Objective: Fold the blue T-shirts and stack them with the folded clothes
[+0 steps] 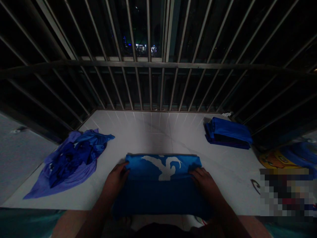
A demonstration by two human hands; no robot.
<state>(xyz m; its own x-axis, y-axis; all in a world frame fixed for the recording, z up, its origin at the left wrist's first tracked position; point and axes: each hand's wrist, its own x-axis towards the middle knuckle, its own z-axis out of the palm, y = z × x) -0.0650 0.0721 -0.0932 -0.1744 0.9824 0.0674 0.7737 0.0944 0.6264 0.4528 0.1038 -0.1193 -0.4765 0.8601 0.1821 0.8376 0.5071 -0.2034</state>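
Note:
A blue garment (160, 195) with a white kicking-figure print (163, 167) lies partly folded on the pale ledge in front of me. Its far strip is turned over and looks brighter, while the near part is in shadow and hangs past the ledge's front edge. My left hand (121, 173) pinches the left side of the folded strip, thumb and fingers closed on the fabric. On the opposite side, my right hand (200, 176) grips the strip's right end with bent fingers over the cloth. The undersides of both hands are hidden.
Crumpled blue and purple clothes (74, 158) lie at the left of the tiled ledge (153, 138). Folded blue clothes (229, 132) are stacked at the right. Metal window bars (148, 64) rise behind. A yellow and blue item (279, 160) sits at the far right, near a blurred patch.

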